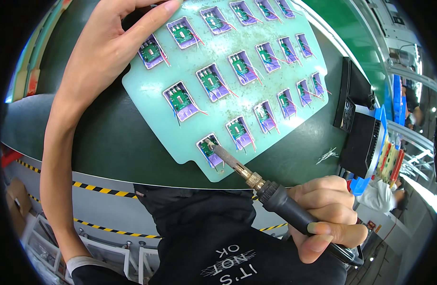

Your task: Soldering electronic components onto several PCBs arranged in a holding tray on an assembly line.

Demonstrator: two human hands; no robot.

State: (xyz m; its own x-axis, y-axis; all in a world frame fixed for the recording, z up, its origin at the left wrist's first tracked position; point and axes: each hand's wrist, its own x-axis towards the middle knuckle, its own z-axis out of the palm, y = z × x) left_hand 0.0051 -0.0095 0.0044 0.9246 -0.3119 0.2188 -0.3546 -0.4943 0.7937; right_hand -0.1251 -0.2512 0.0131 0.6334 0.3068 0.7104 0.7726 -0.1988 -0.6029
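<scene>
A pale green fixture board [147,102] lies tilted on the dark green work surface [109,142]. It holds several small green circuit boards in purple pockets with red and blue wires. My left hand [109,47] rests on the board's upper left part, fingers stretched across its top edge. My right hand [325,213] grips the black handle of a soldering iron [256,183]. Its metal tip touches the small circuit board [210,148] in the pocket nearest the board's lower corner.
A black box-shaped unit [359,128] stands on the surface at the right. Behind it are blue holders with flat parts [389,159]. A yellow-black striped edge [97,188] runs below the surface. My dark clothing [218,242] fills the lower middle.
</scene>
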